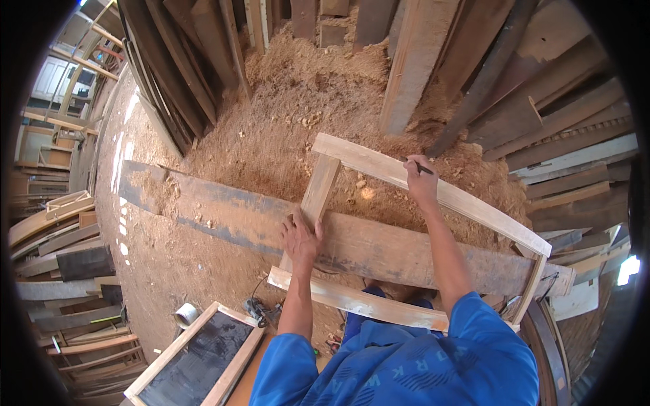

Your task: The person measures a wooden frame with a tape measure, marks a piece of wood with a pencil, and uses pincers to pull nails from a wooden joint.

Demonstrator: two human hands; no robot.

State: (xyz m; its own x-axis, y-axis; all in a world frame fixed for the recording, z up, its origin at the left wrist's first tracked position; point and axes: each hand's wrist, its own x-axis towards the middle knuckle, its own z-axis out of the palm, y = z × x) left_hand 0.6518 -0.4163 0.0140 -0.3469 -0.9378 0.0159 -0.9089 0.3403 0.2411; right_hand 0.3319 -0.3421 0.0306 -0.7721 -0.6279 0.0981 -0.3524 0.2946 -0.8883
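A pale wooden frame (369,161) of long rails and short crosspieces lies across a wide, worn plank (237,213) in front of me. My left hand (300,238) straddles the left crosspiece (321,186), thumb on one side and fingers on the other, gripping it. At the far rail, my right hand (421,181) is closed on a slim dark pen (423,168) held just over the wood. Whether its tip touches the rail I cannot tell. The near rail (359,302) runs close to my body, partly covered by my left forearm.
A smaller frame with a dark panel (196,358) stands at the lower left, beside a power tool (261,311) and a white cup-like container (185,314). Boards (420,61) lean along the far and right sides. Stacked timber (74,271) lines the left. Sawdust (298,88) covers the ground.
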